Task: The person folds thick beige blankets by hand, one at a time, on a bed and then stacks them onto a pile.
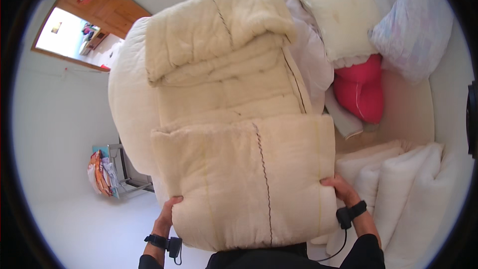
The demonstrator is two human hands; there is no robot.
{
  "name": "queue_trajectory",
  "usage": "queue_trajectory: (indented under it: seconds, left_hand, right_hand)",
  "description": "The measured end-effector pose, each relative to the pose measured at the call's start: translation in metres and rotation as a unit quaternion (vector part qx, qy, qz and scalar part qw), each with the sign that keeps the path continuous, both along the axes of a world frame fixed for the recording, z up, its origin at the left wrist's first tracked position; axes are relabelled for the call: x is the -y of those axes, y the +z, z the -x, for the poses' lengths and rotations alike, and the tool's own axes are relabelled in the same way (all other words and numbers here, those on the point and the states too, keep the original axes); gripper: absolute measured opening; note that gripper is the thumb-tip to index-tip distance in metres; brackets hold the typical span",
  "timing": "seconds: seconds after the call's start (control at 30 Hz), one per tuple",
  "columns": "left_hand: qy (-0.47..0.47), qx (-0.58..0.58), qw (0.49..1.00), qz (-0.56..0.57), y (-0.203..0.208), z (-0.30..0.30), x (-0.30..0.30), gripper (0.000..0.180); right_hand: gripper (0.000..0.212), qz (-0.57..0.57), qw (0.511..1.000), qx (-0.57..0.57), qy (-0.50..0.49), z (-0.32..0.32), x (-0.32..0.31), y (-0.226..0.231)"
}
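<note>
A thick cream quilt [231,169] with dark zigzag stitching lies lengthwise in front of me. Its far end is rolled or folded over, its middle lies lower, and its near part is folded up in a padded flap close to my body. My left hand [167,215] grips the flap's left edge, thumb on top and fingers mostly hidden underneath. On the right edge, my right hand [345,190] holds the same flap, its thumb pressing on the upper side and its other fingers partly hidden. Beneath the cream quilt spreads a larger white quilt [125,94].
Folded white quilts [406,179] are stacked at the right. Farther back are a pink-red cushion [359,92], a cream pillow or padded bundle [338,15] and a pale patterned bag [418,30]. A metal-framed stool [130,179] with bags stands left, below an open wooden door [97,0].
</note>
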State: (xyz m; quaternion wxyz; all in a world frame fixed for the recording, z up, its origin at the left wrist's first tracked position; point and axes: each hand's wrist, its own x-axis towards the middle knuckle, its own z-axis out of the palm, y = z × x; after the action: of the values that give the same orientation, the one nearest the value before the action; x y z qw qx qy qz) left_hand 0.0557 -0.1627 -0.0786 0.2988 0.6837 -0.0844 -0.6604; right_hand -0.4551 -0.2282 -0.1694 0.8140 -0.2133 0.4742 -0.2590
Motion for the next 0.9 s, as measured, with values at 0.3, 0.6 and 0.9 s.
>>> queue_trajectory:
  seconds: [0.3,0.6,0.9]
  left_hand:
    - [-0.002,-0.021,0.999,-0.040,0.020,0.000,0.052,0.038]
    - [-0.072,-0.074,0.993,-0.049,-0.019,-0.013,0.054,0.045]
    - [-0.071,-0.049,0.993,-0.075,-0.030,-0.018,0.055,0.065]
  right_hand:
    - [0.044,-0.156,0.987,0.037,-0.030,-0.004,0.040,0.023]
    - [0.052,-0.209,0.974,0.075,-0.043,-0.021,0.075,0.022]
    - [0.063,-0.135,0.987,-0.062,0.054,-0.020,0.077,-0.018]
